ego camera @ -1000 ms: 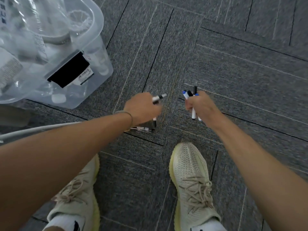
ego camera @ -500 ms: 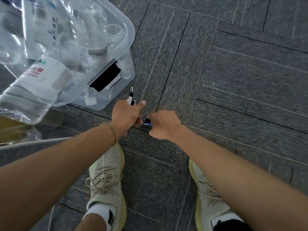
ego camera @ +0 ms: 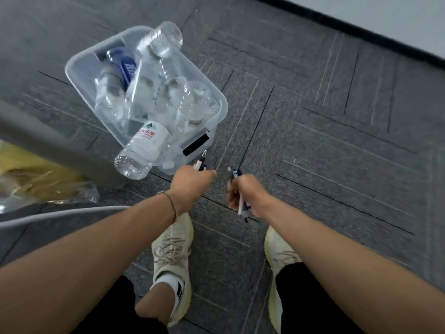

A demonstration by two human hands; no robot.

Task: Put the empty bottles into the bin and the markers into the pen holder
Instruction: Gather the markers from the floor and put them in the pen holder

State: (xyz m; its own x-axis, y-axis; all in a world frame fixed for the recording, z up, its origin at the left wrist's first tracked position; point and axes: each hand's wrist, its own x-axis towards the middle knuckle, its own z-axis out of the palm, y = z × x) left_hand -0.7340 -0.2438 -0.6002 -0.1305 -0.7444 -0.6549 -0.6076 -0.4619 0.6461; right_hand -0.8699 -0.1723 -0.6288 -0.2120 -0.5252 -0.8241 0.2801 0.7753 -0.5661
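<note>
Both hands are off the floor now — a second ago they were down on the carpet gathering, and half a second ago they met in the middle. The left hand (ego camera: 190,180) is curled round a couple of markers (ego camera: 200,163), tips poking up toward the near corner of the bin (ego camera: 218,102). The right hand (ego camera: 243,191) is apart from it again, fingers wrapped round its own bunch of markers (ego camera: 240,203), ends sticking out above and below the fist. I count no loose marker on the carpet (ego camera: 337,141) in view, so the picking-up looks finished. The bottles (ego camera: 139,148) are heaped in the bin — 1 juts over the near edge, another over the far rim — so that half of the job looks done. No pen holder in sight; finding it is my guess for the next step.
</note>
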